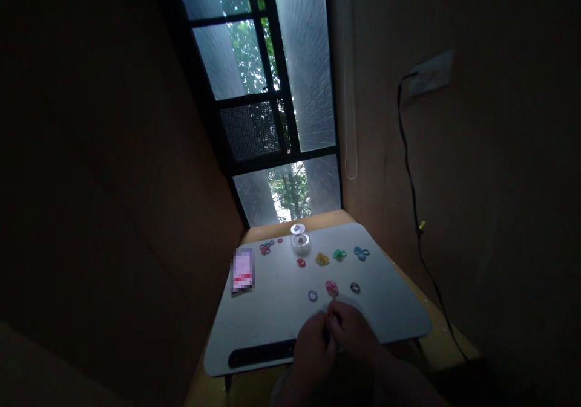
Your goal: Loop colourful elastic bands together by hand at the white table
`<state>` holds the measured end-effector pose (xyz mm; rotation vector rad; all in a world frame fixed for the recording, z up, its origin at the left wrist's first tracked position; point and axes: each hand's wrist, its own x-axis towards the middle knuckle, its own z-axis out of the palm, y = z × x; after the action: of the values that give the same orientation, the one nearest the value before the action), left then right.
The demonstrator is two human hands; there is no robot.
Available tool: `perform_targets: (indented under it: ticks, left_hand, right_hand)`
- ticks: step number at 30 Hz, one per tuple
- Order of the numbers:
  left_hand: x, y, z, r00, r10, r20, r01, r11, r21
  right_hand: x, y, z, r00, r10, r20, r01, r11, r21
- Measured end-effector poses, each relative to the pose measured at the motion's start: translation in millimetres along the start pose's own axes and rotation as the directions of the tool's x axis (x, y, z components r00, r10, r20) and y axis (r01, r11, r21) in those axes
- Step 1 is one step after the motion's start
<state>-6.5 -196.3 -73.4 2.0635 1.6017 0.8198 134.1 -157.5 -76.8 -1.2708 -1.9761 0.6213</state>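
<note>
My left hand (pixel 314 343) and my right hand (pixel 351 328) meet over the front edge of a white lap table (pixel 267 310). Their fingers are closed and pressed together around something small that I cannot make out. Just beyond them lie a pink bundle of bands (pixel 331 288), a purple band (pixel 313 296) and a dark band (pixel 355 287). Farther back sit red (pixel 301 262), yellow (pixel 322 259), green (pixel 339 254) and blue (pixel 362 253) bundles.
A clear round container (pixel 300 242) stands at the back, with mixed bands (pixel 267 247) to its left. At the left edge lies a phone-like object (pixel 242 270). A black slot (pixel 261 354) runs along the front. A cable (pixel 413 195) hangs down the right wall.
</note>
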Motion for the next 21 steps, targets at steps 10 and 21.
perform_targets:
  ticks: [10, 21]
  left_hand:
    - [-1.5, 3.1, 0.1, 1.0, 0.015, -0.018, -0.015, 1.0, -0.001]
    - [-1.9, 1.7, -0.7, 1.0, 0.01, -0.012, -0.011, 1.0, -0.009]
  right_hand:
    - [-1.3, 1.7, 0.5, 1.0, -0.015, -0.005, 0.015, 1.0, 0.003]
    - [-0.8, -0.5, -0.8, 1.0, -0.009, 0.008, 0.009, 1.0, 0.001]
